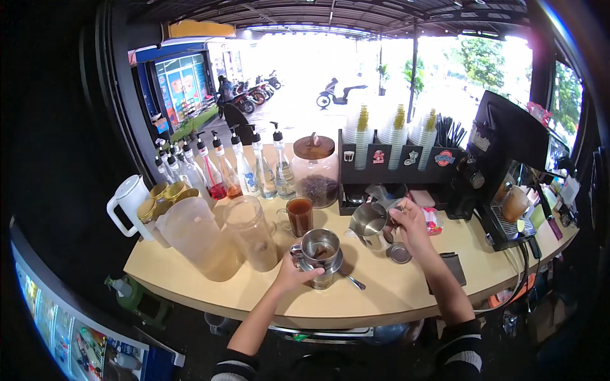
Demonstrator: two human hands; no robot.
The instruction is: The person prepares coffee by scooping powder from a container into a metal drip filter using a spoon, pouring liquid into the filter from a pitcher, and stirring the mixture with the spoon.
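My left hand [297, 274] is closed around the side of a metal drip coffee filter [321, 246], which sits on top of a glass [323, 280]. Some dark liquid or grounds show inside the filter. My right hand [410, 223] grips the handle of a metal pitcher [367, 222], tilted toward the left and held close above the counter. Beside the glass lies a spoon [353, 280]. A small round metal lid [399, 253] rests below the pitcher. Behind the filter stands a glass mug of brown drink [299, 217].
On the wooden counter [190, 273], two large plastic jugs [202, 238] stand to the left, with pump bottles [248, 171] behind. A lidded glass jar [316, 173] and a black cup holder [394, 162] line the back. The espresso machine [508, 209] is at right.
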